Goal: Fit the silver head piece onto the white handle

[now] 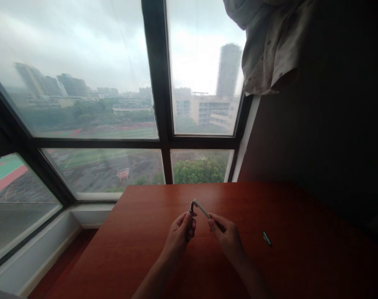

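Note:
Over the reddish-brown wooden table (139, 257), my left hand (179, 236) is closed around a slim dark stick-like piece (190, 222) held upright. My right hand (228, 236) pinches a pale slim piece (202, 208) that slants up and left. The two pieces meet at their top ends, about (193, 202), between my hands. I cannot make out what the thing is. A small green object (267, 238), like a pen cap, lies on the table to the right of my right hand.
A large window with a dark frame (159, 104) fills the far side, with buildings and sports fields outside. A pale cloth (266, 45) hangs at the upper right beside a dark wall. A white sill (92, 209) and floor lie left of the table.

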A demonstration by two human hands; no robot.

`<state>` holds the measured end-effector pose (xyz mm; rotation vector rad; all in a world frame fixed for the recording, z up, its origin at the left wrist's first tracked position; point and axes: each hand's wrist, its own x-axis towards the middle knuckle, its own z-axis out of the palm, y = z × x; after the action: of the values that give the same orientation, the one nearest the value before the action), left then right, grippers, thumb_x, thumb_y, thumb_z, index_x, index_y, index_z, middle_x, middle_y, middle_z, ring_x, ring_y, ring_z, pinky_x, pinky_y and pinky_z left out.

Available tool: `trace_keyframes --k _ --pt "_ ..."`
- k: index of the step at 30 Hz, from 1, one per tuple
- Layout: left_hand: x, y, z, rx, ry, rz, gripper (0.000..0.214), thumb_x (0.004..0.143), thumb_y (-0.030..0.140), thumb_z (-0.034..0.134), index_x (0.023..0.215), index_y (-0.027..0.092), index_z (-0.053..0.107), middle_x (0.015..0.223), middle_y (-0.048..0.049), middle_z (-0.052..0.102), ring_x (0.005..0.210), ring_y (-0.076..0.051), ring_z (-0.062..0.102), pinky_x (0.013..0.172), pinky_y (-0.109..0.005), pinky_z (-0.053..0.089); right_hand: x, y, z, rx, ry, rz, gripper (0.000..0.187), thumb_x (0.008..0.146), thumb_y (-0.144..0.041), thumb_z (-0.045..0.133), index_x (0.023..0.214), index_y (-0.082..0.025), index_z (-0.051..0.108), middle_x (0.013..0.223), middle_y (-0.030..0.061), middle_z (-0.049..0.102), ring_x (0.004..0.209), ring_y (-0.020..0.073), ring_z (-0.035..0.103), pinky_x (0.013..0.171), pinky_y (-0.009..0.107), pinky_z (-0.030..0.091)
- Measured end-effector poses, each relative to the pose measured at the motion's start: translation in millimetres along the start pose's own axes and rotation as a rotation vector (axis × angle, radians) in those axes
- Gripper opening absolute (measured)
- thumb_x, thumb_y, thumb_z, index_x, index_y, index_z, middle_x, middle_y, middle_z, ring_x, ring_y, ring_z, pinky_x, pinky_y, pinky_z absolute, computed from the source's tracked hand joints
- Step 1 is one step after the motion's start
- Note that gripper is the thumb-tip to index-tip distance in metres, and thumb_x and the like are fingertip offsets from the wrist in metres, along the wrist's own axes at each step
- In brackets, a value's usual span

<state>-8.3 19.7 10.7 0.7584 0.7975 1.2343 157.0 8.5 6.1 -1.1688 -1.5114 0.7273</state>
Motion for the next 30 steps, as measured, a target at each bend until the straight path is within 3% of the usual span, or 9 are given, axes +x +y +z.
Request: trace_keyframes --k 8,14,20,30 --pt "-1.0 4.5 1.2 0.006 0.017 -0.007 0.041 0.069 0.049 0.075 0.087 0.013 0.067 0.058 0.0033 0.053 0.043 -0.004 0.038 0.041 -0.017 0.024 0.7 1.5 -1.7 -0.008 0.078 0.076 0.044 0.084 -0.049 0.056 0.1 -0.012 0.074 0.067 0.0063 0.068 0.059 0.0186 0.062 0.052 0.024 0.048" --pt "0.4 2.1 -0.1 0.033 0.006 -0.006 0.041 0.07 0.05 0.073 0.086 0.013 0.066 0.058 0.0034 0.052 0.043 -0.004 0.037 0.041 -0.017 0.023 -0.4 1.3 0.6 0.025 0.007 0.048 0.043 0.086 -0.048 0.054 0.103 -0.013 0.073 0.064 0.0044 0.066 0.056 0.0164 0.06 0.049 0.022 0.046" --pt "-0.9 4.0 0.9 0.029 0.007 -0.01 0.041 0.07 0.048 0.074 0.087 0.012 0.067 0.058 0.0032 0.053 0.043 -0.003 0.037 0.042 -0.017 0.023 0.7 2.2 -1.5 -0.003 0.069 0.06 0.044 0.085 -0.048 0.055 0.102 -0.012 0.073 0.066 0.0051 0.067 0.059 0.0174 0.062 0.052 0.023 0.047" --pt "-2.2 5.6 2.2 0.031 0.022 -0.004 0.041 0.068 0.048 0.075 0.087 0.013 0.068 0.058 0.0024 0.053 0.044 -0.005 0.039 0.043 -0.017 0.024 0.3 -0.6 -1.1 0.0 0.044 0.043 0.042 0.086 -0.047 0.054 0.102 -0.013 0.073 0.066 0.0051 0.067 0.059 0.0174 0.061 0.052 0.023 0.047"
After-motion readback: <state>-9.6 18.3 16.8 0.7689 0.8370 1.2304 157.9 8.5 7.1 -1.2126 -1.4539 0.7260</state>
